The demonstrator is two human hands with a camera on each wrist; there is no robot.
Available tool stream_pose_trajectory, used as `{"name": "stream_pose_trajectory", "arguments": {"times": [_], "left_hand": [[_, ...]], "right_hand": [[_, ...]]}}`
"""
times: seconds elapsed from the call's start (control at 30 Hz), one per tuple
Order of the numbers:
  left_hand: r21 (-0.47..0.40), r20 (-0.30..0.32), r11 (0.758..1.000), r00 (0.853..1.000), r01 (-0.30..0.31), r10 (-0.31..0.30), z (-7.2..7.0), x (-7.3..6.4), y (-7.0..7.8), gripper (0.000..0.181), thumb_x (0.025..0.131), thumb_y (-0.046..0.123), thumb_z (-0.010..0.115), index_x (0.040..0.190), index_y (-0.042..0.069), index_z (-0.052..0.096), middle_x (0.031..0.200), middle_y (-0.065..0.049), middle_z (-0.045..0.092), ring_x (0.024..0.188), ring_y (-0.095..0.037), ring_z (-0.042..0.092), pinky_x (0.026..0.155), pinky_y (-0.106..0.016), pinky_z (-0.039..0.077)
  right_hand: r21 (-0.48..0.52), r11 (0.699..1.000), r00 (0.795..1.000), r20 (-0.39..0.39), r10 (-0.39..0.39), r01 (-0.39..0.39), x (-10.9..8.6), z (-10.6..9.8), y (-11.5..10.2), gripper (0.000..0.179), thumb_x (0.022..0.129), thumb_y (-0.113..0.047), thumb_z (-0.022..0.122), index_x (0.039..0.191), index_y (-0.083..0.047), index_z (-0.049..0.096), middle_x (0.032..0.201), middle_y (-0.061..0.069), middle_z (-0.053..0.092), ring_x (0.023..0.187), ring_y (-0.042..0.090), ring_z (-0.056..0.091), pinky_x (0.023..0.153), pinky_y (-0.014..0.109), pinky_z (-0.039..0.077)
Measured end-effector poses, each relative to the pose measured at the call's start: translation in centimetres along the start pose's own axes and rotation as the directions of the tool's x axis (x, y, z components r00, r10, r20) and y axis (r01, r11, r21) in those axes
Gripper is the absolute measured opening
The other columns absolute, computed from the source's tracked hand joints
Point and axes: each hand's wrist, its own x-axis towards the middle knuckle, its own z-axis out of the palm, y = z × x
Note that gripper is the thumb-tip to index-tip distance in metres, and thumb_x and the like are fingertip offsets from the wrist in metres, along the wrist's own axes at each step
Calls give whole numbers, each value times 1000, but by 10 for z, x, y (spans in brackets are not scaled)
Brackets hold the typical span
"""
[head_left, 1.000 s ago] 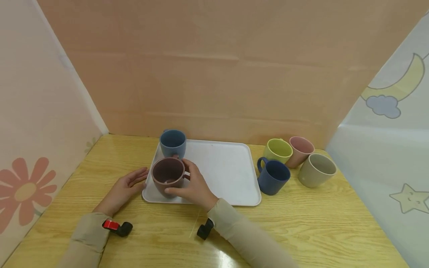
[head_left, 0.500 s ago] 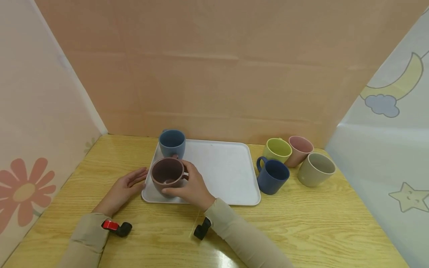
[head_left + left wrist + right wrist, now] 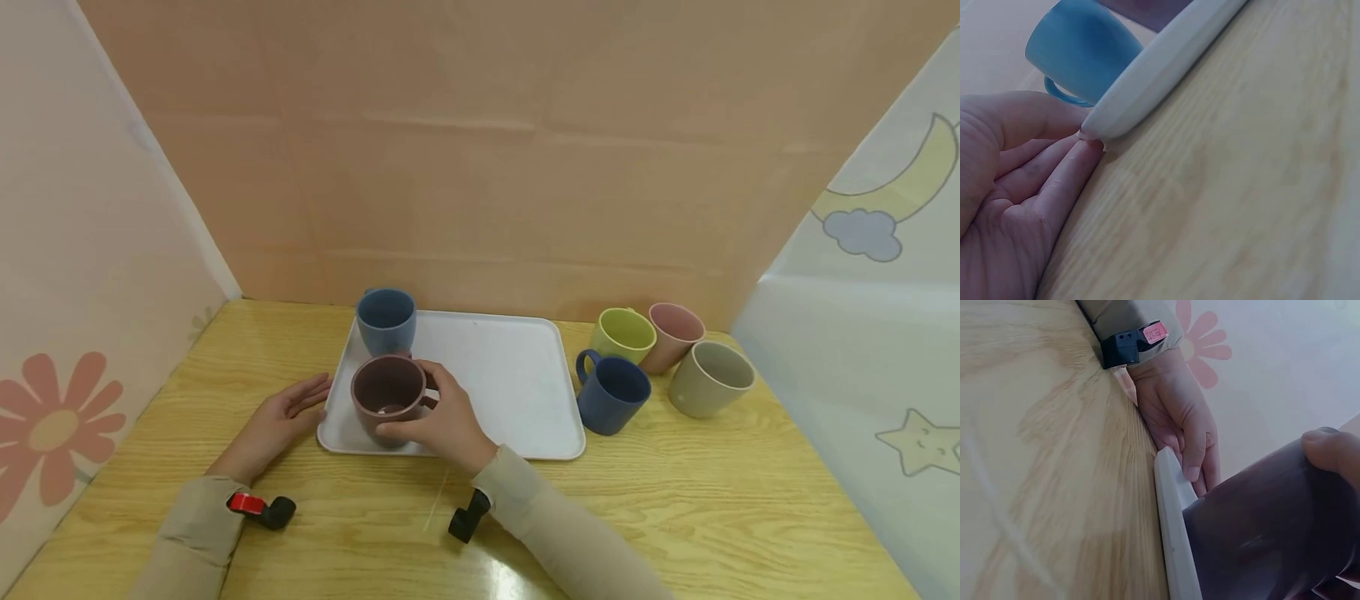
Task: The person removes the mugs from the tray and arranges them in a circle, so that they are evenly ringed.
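My right hand grips a brown mug upright at the front left of the white tray, with the thumb on its near side and fingers round the back. In the right wrist view the mug's base lies close over the tray. My left hand is at the tray's left edge. In the left wrist view its thumb and fingers meet at the tray rim, pinching it. A blue mug stands behind the brown one at the tray's back left corner.
To the right of the tray, a navy mug, a yellow-green mug, a pink mug and a beige mug stand grouped on the wooden table. Patterned walls border both sides, with a tan back panel behind.
My right hand and the brown mug have shifted slightly right, leaving a wider strip of tray to the mug's left. The left hand has stayed at the tray edge.
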Motion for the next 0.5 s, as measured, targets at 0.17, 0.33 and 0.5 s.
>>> {"name": "stream_pose_trajectory", "arguments": {"times": [0.17, 0.33, 0.5], "left_hand": [[1, -6, 1000, 1000, -2, 2, -2, 0, 2, 68, 103, 23, 63, 158, 0, 31, 153, -22, 44, 136, -9, 46, 97, -6, 38], [-19, 2, 1000, 1000, -7, 7, 0, -1, 4, 67, 103, 20, 62, 158, -2, 30, 154, -24, 42, 142, -32, 40, 96, -6, 39], [-35, 5, 999, 1000, 1, -1, 1, -4, 7, 67, 103, 19, 62, 158, -2, 29, 155, -24, 41, 143, -41, 35, 96, -6, 39]], "right_hand": [[-8, 1000, 1000, -14, -22, 22, -7, -11, 2, 86, 69, -20, 96, 142, -19, 51, 134, -5, 57, 123, 17, 54, 100, 39, 51], [-40, 998, 998, -48, -50, 48, -18, -29, 3, 86, 66, -20, 98, 140, -19, 55, 134, -6, 59, 121, 17, 55, 97, 42, 53], [-87, 991, 991, -79, -109, 102, -32, -51, -1, 84, 66, -17, 98, 140, -21, 57, 133, -7, 61, 120, 16, 57, 90, 41, 55]]}}
